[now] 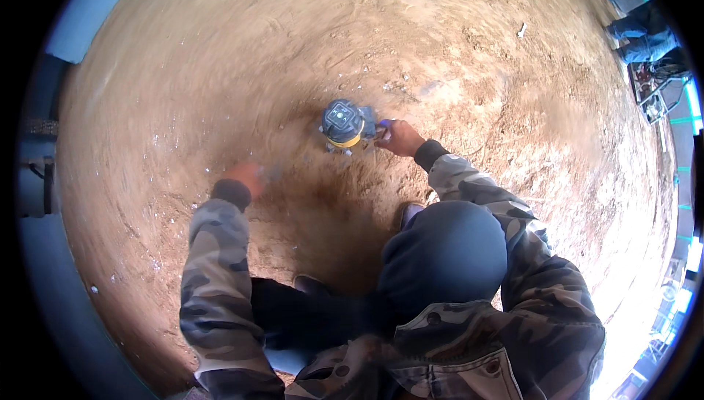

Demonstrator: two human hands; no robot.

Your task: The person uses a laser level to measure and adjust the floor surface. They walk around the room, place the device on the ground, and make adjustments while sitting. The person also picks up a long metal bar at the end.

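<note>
A dark, squat round device that looks like a laser level point(342, 121) stands on the dirt ground, with buttons on its top and a yellow band low on its side. Small feet show beneath it. My right hand point(401, 138) is closed at the device's right side, fingers pinched by its dark side part. Something small and bluish-purple shows at those fingertips, too small to name. My left hand point(246, 178) is smeared by motion low over the ground, to the left of the device and nearer to me; its fingers cannot be made out.
Bare brown dirt point(257, 55) with small pale bits surrounds the device. A small white piece point(521, 30) lies at the far right. My bent knee point(444, 253) rises between my arms. Another person's blue-trousered legs point(649, 41) and a metal frame point(653, 99) are at the right edge. A pale wall point(95, 11) borders the left.
</note>
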